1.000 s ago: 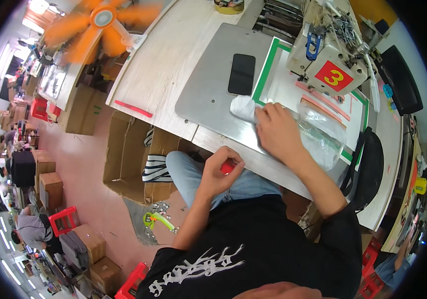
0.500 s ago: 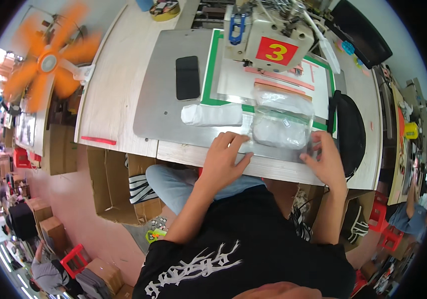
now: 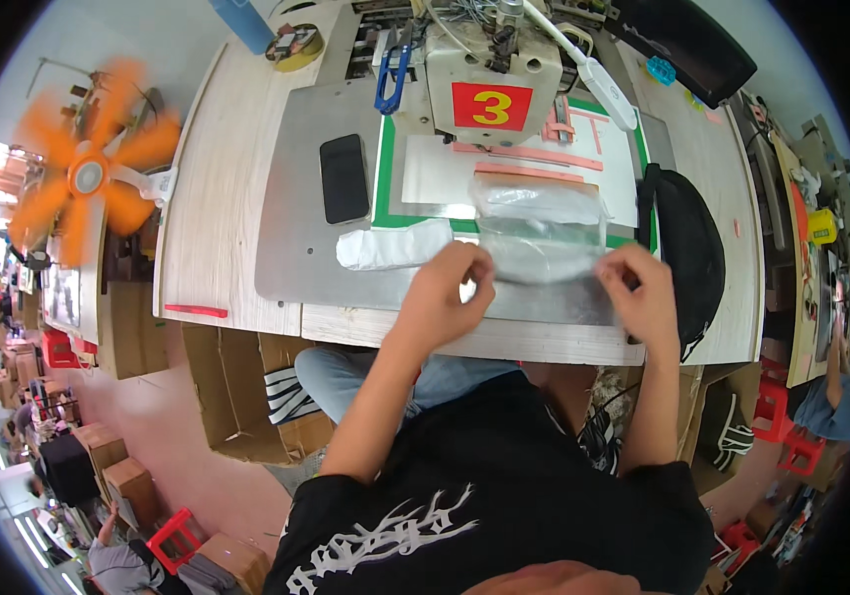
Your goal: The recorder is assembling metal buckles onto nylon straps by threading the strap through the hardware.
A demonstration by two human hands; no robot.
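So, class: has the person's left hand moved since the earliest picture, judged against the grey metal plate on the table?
Yes. The left hand rose from the lap to the grey metal plate, gripping the clear plastic bag.

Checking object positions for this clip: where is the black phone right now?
In the head view, the black phone lies flat on the grey metal plate, left of the green-bordered mat and above the white rolled bundle.

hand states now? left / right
Left hand: closed, pinching the clear plastic bag at its left edge.
Right hand: closed, pinching the bag's right edge.
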